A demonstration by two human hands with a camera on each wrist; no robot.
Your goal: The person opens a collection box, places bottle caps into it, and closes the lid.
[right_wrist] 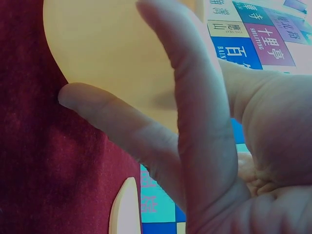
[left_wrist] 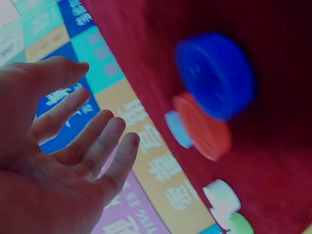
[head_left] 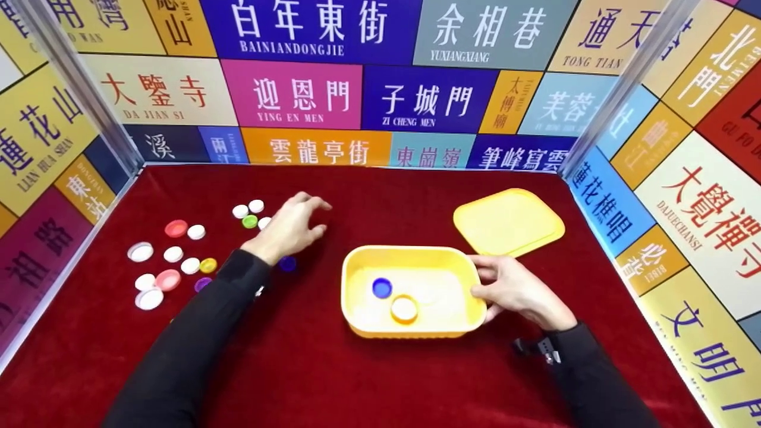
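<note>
My left hand (head_left: 291,229) hovers over the left part of the red cloth, fingers spread and relaxed, holding nothing. A blue bottle cap (head_left: 288,264) lies just below it. In the left wrist view that hand is apart from a blue cap (left_wrist: 217,75) and an orange-red cap (left_wrist: 202,126). With my right hand (head_left: 514,291) I grip the right wall of a yellow plastic box (head_left: 410,331), thumb at the rim. Inside the box lie a blue cap (head_left: 382,288) and a yellow cap (head_left: 405,309). My left hand and sleeve hide some caps.
A yellow lid (head_left: 508,221) lies flat behind the box, to the right. Several loose caps spread over the left side, among them a red cap (head_left: 176,228), a green cap (head_left: 250,222) and a white cap (head_left: 140,252). Printed sign panels (head_left: 291,95) wall in the table.
</note>
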